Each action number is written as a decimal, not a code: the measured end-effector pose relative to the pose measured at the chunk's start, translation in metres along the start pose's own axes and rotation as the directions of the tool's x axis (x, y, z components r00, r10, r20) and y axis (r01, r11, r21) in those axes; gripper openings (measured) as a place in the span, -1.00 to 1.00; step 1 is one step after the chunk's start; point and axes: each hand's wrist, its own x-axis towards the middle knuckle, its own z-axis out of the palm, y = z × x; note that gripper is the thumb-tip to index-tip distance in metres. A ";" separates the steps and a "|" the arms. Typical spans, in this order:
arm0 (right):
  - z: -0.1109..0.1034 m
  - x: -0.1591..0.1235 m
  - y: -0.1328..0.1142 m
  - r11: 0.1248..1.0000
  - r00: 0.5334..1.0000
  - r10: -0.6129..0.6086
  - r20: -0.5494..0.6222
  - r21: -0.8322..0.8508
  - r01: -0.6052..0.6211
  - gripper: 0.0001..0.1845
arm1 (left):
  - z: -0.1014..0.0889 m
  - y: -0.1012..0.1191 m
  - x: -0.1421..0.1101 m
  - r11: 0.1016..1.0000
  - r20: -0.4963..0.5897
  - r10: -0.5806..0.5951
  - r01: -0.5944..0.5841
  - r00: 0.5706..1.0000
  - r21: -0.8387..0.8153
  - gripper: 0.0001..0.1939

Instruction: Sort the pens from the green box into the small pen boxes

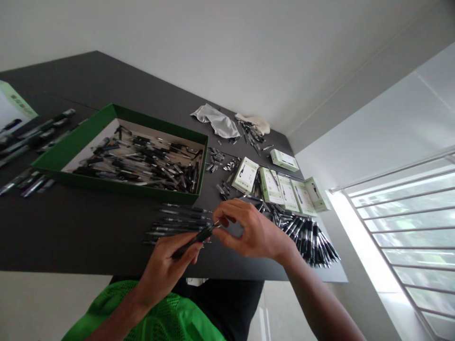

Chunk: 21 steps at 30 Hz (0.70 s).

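Note:
Near the front edge of the dark table, my left hand (172, 260) is closed around the barrel of a black pen (203, 234), which slants up to the right. The fingers of my right hand (245, 228) pinch the pen's silvery tip end; whether a separate small part is between them I cannot make out. Just beyond my left hand lies a row of black pens (177, 219), side by side. A green open box (117, 184) full of jumbled pens and pen parts stands behind that row, to the left.
Fanned black pens (313, 239) lie at the right table edge. Behind them are white-and-green pen boxes (291, 192). Small metal tips (231, 165) and caps are scattered mid-table. A grey cloth (216, 121) lies at the back. More pens (39, 135) lie left, beside a wall and barred window.

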 end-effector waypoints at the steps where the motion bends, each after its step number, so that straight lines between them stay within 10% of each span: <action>1: 0.001 0.000 0.002 1.000 1.000 -0.011 0.007 -0.006 0.011 -0.91 | 0.000 0.000 0.000 1.000 -0.002 0.005 -0.005 1.000 0.005 -0.71; 21: 0.009 -0.001 0.012 0.998 0.998 -0.059 0.016 -0.008 0.059 -0.73 | -0.001 -0.001 -0.001 1.000 0.038 0.022 -0.022 0.999 -0.002 -0.66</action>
